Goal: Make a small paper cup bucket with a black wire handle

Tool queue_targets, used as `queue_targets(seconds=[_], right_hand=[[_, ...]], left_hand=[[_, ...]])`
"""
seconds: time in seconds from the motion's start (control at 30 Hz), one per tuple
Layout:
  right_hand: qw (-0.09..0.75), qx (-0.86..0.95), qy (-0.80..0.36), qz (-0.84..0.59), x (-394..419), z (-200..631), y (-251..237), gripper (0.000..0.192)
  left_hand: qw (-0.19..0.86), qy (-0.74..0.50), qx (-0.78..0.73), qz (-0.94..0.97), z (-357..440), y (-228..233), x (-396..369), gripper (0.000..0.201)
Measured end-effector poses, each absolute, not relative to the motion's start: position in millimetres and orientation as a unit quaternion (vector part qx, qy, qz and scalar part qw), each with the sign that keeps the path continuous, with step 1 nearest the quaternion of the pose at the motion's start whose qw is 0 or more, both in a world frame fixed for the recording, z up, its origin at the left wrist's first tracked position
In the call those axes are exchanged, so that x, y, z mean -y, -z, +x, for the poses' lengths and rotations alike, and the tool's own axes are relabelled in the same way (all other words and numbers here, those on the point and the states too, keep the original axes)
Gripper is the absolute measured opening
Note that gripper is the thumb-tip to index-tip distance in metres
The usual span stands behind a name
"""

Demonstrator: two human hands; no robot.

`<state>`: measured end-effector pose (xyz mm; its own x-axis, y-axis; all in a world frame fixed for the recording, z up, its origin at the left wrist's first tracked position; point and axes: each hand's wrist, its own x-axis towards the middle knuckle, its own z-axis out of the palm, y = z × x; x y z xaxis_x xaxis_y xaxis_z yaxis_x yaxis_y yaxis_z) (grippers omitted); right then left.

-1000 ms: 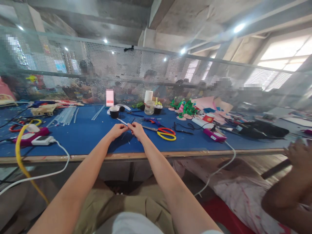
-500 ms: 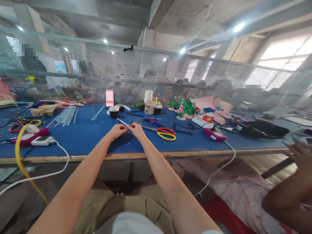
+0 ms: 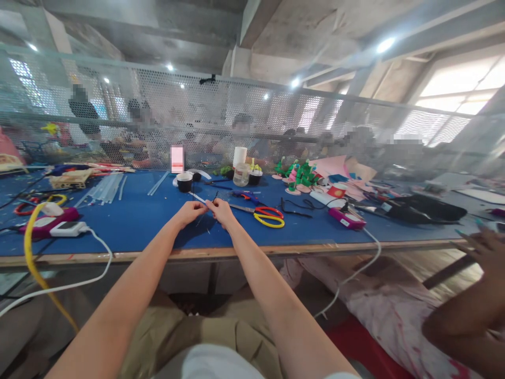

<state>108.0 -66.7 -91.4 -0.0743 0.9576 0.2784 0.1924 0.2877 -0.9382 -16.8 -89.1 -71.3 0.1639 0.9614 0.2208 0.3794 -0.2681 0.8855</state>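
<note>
My left hand [image 3: 192, 212] and my right hand [image 3: 221, 212] meet fingertip to fingertip just above the blue table. Both are closed in a pinch. A thin white strip [image 3: 197, 197] runs from the fingertips away to the upper left. A small dark piece [image 3: 215, 195] sticks up by the right fingers; its kind is not clear. Fine thread-like ends show below the hands. To the right lie scissors [image 3: 269, 217] with red and yellow handles, blades pointing towards my right hand. Behind my hands stands a small black cup with a white rim [image 3: 184, 182].
Pliers [image 3: 249, 197], a glass jar [image 3: 241, 175] and green craft figures [image 3: 302, 175] lie beyond my hands. Purple power strips [image 3: 347, 218] sit on both sides with trailing cables. Clear glue sticks [image 3: 106, 188] lie left. A co-worker's hand [image 3: 483, 247] is at the far right.
My hands stay almost in place, still pinched together at the strip. The co-worker's arm at right has shifted slightly, and a person behind the mesh has moved right.
</note>
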Motion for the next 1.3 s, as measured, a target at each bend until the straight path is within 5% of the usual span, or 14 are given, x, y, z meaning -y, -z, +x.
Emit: queue_targets(seconds=[1.3], right_hand=[[0.520,0.628,-0.354,-0.458,63.5,107.4,93.7,0.032]], left_hand=[[0.350,-0.433,-0.500,0.664,-16.7,74.5,85.3,0.019]])
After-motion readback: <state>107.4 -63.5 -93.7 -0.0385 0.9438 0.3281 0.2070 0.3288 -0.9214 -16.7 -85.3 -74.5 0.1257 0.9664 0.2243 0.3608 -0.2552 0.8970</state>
